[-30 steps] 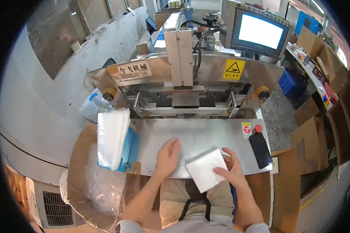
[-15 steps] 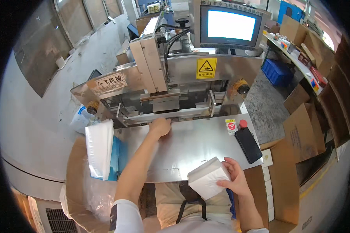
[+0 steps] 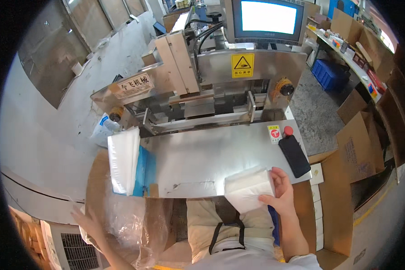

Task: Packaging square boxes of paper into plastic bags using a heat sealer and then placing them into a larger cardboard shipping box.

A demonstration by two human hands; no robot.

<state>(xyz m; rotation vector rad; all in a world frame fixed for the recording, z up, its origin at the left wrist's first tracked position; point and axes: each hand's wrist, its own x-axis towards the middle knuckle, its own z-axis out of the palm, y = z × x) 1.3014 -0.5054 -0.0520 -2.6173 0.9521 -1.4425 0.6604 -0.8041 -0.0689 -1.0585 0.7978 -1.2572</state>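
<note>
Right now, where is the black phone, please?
In the head view, the black phone lies at the right end of the metal table, below the red button.

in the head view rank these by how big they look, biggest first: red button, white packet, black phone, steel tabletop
1. Steel tabletop
2. White packet
3. Black phone
4. Red button

The steel panel [image 3: 274, 58] bears a yellow triangle warning sign [image 3: 242, 65] and a white label [image 3: 134, 86] with dark characters. A red-and-yellow sticker [image 3: 274, 134] marks the worktop [image 3: 198, 157].
</note>
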